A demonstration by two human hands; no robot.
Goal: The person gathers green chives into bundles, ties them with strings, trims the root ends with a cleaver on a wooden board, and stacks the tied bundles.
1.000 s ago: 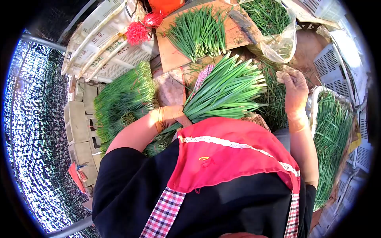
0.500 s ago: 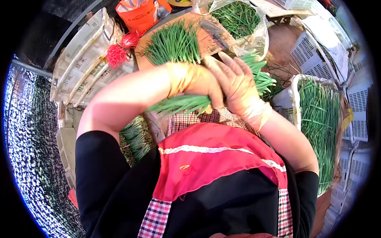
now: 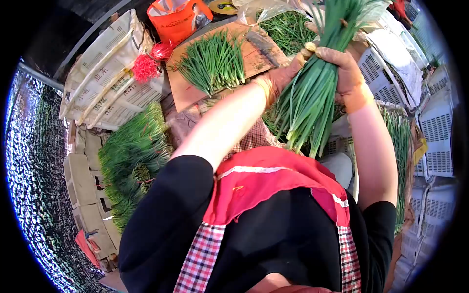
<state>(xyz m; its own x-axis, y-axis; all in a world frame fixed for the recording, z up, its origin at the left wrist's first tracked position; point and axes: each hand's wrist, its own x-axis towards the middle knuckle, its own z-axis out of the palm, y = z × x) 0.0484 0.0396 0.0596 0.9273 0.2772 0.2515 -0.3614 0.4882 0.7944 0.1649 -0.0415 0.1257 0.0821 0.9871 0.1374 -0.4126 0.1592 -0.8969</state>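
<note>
In the head view, my two hands, left (image 3: 281, 80) and right (image 3: 346, 73), close around one bunch of green stalks (image 3: 310, 95), held upright before me, probably to keep it tight. A smaller pile (image 3: 212, 63) lies on an orange board (image 3: 183, 93), seemingly within reach.

The 1 head view looks steeply down and forward from above the wearer's chest, very near the red apron (image 3: 278, 183) at the lower middle. The green bunch (image 3: 312, 93) is a little farther off, above centre, with the board (image 3: 183, 95) and the orange bag (image 3: 177, 23) beyond. Its wide, rounded field curves away at both sides, taking in white crates (image 3: 110, 73) at the left and a dark rim all round.
</note>
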